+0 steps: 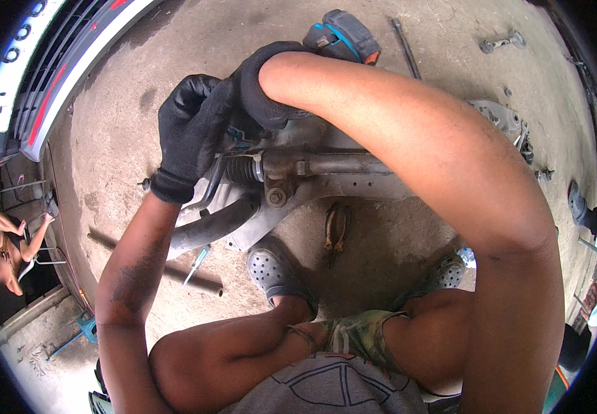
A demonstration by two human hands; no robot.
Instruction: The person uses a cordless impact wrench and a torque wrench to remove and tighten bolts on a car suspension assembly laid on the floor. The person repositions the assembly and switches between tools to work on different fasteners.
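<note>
My left hand (191, 124), in a black glove, is closed with its fingers curled. Pressed up against it is my right hand (271, 86), also gloved and closed, its palm side turned away. Anything between the fingers is hidden. Below both hands lies a steering rack (343, 163) with a ribbed black rubber boot (242, 170), on a grey metal subframe (353, 185) with a large bolt (276, 196). Beyond my right wrist a black and blue cordless power tool (343, 38) shows in part. Some blue parts (242, 135) peek out under the hands.
Pliers (337, 228) lie between my feet. A screwdriver (197, 265) rests by a metal pipe (195, 279) at left. Farther off are a long bar (405, 48) and a short link rod (502, 43). A car bumper (70, 83) juts in at upper left; a person (15, 252) sits at far left.
</note>
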